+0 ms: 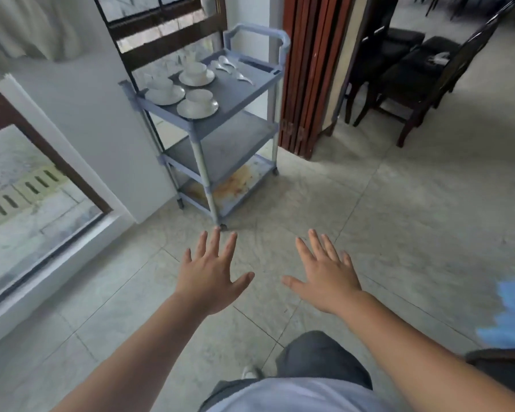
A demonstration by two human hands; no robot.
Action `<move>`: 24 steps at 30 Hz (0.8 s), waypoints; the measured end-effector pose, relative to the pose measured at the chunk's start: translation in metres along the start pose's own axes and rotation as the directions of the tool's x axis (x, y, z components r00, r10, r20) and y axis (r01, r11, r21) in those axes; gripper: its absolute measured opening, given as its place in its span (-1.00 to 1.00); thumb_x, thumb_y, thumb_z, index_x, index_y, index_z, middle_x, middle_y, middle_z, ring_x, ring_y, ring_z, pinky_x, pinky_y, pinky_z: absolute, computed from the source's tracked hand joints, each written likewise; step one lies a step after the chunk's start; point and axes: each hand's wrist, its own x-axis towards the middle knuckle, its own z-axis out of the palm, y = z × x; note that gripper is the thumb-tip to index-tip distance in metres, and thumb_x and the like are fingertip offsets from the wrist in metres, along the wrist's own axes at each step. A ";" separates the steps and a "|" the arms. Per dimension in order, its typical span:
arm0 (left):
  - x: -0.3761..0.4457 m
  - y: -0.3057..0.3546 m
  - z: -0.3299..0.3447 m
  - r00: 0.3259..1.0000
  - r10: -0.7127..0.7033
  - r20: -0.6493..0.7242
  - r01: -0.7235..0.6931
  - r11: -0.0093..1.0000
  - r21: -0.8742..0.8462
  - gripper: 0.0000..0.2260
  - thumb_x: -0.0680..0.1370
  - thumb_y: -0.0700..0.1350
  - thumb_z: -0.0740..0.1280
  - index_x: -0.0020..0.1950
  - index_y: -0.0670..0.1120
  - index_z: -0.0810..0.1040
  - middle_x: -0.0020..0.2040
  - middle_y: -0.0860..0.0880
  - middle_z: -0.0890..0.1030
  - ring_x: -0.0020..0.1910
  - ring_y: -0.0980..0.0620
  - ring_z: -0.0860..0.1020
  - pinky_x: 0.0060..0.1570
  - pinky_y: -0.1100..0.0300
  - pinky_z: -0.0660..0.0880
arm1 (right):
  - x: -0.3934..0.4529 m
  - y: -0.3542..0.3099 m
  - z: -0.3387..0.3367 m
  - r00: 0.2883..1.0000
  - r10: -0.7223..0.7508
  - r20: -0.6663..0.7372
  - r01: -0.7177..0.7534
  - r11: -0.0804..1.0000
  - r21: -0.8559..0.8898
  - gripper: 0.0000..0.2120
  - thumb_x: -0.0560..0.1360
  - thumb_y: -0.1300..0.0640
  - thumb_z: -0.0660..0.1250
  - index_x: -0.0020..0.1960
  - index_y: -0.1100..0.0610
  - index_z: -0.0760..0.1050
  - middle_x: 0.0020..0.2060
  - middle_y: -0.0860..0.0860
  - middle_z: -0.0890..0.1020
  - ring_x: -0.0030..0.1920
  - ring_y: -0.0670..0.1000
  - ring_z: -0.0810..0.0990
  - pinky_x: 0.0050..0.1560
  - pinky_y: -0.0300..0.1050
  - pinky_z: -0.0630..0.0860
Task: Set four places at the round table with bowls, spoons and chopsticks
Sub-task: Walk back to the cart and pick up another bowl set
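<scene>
A grey-blue three-shelf cart [244,95] stands ahead by the wall. On its top shelf are three white bowls on saucers: one at the back [196,72], one at the left [163,89] and one at the front [197,103]. Several white spoons [232,69] lie on the shelf's right side. No chopsticks and no round table show. My left hand [213,275] and my right hand [324,273] are stretched out over the floor, fingers spread, holding nothing, well short of the cart.
A brown folding door [312,69] stands right of the cart. Dark chairs [411,66] fill the room beyond it. A glass door with a dark frame [36,179] is at the left. Pale floor tiles [399,218] lie between me and the cart. A blurred blue shape [510,310] sits at the right edge.
</scene>
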 end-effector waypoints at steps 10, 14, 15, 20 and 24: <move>0.269 -0.025 -0.033 0.998 -0.058 -0.025 0.058 0.998 0.006 -0.18 0.41 0.50 -0.18 0.56 0.13 -0.24 0.60 -0.06 -0.19 0.57 -0.15 -0.19 0.48 -0.21 0.00 | 0.272 0.043 -0.084 0.997 -0.054 0.048 0.056 0.998 -0.040 -0.12 0.42 -0.52 -0.10 0.56 -0.12 -0.33 0.53 -0.04 -0.40 0.54 0.06 -0.33 0.46 0.27 -0.10; 0.355 -0.034 -0.058 0.989 -0.142 -0.032 0.140 0.988 -0.058 -0.17 0.39 0.52 -0.20 0.56 0.14 -0.25 0.61 -0.06 -0.18 0.57 -0.14 -0.19 0.49 -0.18 0.00 | 0.368 0.052 -0.135 0.988 -0.142 0.057 0.145 0.987 -0.071 -0.10 0.38 -0.55 -0.14 0.55 -0.14 -0.33 0.52 -0.07 -0.41 0.55 0.03 -0.32 0.47 0.25 -0.09; 0.375 -0.037 -0.063 0.988 -0.154 -0.027 0.152 0.986 -0.061 -0.17 0.39 0.51 -0.20 0.56 0.14 -0.25 0.61 -0.05 -0.18 0.57 -0.14 -0.18 0.49 -0.17 0.01 | 0.390 0.054 -0.147 0.986 -0.155 0.063 0.160 0.983 -0.091 -0.10 0.38 -0.55 -0.14 0.55 -0.14 -0.33 0.52 -0.07 -0.41 0.55 0.03 -0.31 0.47 0.26 -0.08; 0.465 -0.055 -0.077 0.975 -0.218 0.029 0.220 0.969 -0.112 -0.20 0.43 0.50 -0.16 0.56 0.15 -0.27 0.61 -0.05 -0.18 0.57 -0.14 -0.19 0.51 -0.17 -0.01 | 0.496 0.061 -0.197 0.983 -0.171 0.063 0.177 0.979 -0.106 -0.11 0.37 -0.54 -0.14 0.56 -0.15 -0.31 0.54 -0.06 -0.36 0.55 0.03 -0.29 0.48 0.25 -0.05; 0.550 -0.077 -0.075 0.973 -0.223 0.062 0.228 0.968 -0.108 -0.17 0.39 0.50 -0.21 0.57 0.14 -0.26 0.61 -0.05 -0.20 0.57 -0.14 -0.20 0.50 -0.19 -0.04 | 0.586 0.057 -0.222 0.976 -0.213 0.047 0.217 0.965 -0.149 -0.12 0.42 -0.52 -0.13 0.57 -0.11 -0.28 0.56 -0.02 -0.30 0.56 0.05 -0.24 0.49 0.22 -0.04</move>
